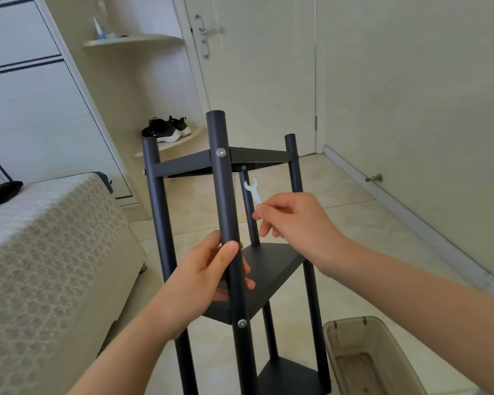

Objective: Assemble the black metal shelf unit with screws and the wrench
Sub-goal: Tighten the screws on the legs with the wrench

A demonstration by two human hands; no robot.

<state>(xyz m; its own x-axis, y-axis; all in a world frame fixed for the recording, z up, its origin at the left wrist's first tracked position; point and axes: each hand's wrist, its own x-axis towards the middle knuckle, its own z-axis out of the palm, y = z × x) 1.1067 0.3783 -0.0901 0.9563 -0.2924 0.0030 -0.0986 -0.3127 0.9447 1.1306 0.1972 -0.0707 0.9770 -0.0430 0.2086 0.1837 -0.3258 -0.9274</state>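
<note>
**Wrench raised toward a shelf screw**

Through our head camera, the black shelf unit stood upright before us. Our left hand curled around its front post. Our right hand, the nearer one, pinched the small white wrench by its tail. The wrench's open end pointed up at the screw just above it, under the top shelf.

Ahead of me is a shut white door with a silver handle. The floor has pale tiles. A bed with a patterned cover is on my left. Black shoes sit on a corner shelf.
</note>
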